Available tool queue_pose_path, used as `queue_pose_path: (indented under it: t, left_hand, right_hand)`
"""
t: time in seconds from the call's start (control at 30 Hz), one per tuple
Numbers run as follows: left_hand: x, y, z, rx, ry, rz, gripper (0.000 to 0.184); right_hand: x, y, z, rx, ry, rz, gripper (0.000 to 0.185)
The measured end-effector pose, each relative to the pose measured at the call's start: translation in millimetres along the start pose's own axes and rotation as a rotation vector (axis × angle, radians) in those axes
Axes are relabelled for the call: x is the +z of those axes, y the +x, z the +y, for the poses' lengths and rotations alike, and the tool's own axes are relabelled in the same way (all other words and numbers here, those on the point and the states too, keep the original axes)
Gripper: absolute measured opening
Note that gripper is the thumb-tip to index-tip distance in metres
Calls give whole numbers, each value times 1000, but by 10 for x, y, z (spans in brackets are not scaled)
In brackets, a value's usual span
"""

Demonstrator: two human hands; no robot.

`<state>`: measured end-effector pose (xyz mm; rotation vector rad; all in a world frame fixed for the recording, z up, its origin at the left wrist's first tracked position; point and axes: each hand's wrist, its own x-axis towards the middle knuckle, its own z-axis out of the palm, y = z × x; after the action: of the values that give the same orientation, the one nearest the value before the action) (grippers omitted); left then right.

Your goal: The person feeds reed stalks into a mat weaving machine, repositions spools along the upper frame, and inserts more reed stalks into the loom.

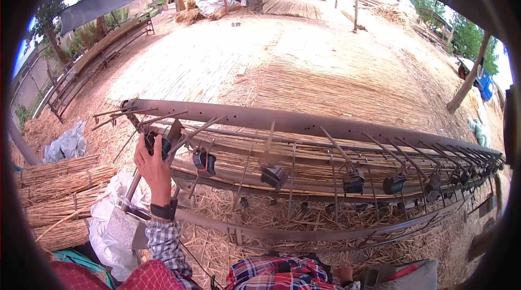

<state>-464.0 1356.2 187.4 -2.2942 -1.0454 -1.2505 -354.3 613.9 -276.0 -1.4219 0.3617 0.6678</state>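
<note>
My left hand (pixel 154 166), with a dark band on its wrist, reaches to the left end of a long metal frame (pixel 260 118). Its fingers curl around a black spool-like block (pixel 158 146) beside the frame's prongs. A similar black block with a red strip (pixel 204 162) hangs just to the right. Several more, such as a blurred dark block (pixel 273 176) and a black block (pixel 354 182), hang along the frame. My right hand (pixel 344 274) shows only as a small dark part low in the view, its fingers hidden.
Beyond the frame spreads a long mat of reeds (pixel 325 89). Reed bundles (pixel 65 179) lie at left near a white plastic sack (pixel 111 230) and a concrete block (pixel 126 227). A curved metal rail (pixel 304 233) crosses below the frame over loose straw. A wooden post (pixel 471 75) stands right.
</note>
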Motion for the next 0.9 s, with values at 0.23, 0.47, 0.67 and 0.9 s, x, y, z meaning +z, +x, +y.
queue_pose_path:
  t: [0.23,0.47,0.67,0.9]
  left_hand:
    - [-193,81,-49,64,38,-2,69]
    - [-303,390,-170,-259,-172,-11,48]
    - [-158,871,-396,-470,-991,-81,34]
    - [-183,852,-259,-613,-1312,-157,45]
  right_hand:
    - [427,-239,-379,54,-557,106,17]
    - [432,-145,-489,-299,-1311,-45,24]
    - [446,-191,-622,-411,-1370,-55,21]
    - [441,-249,-694,-392,-1311,-109,13]
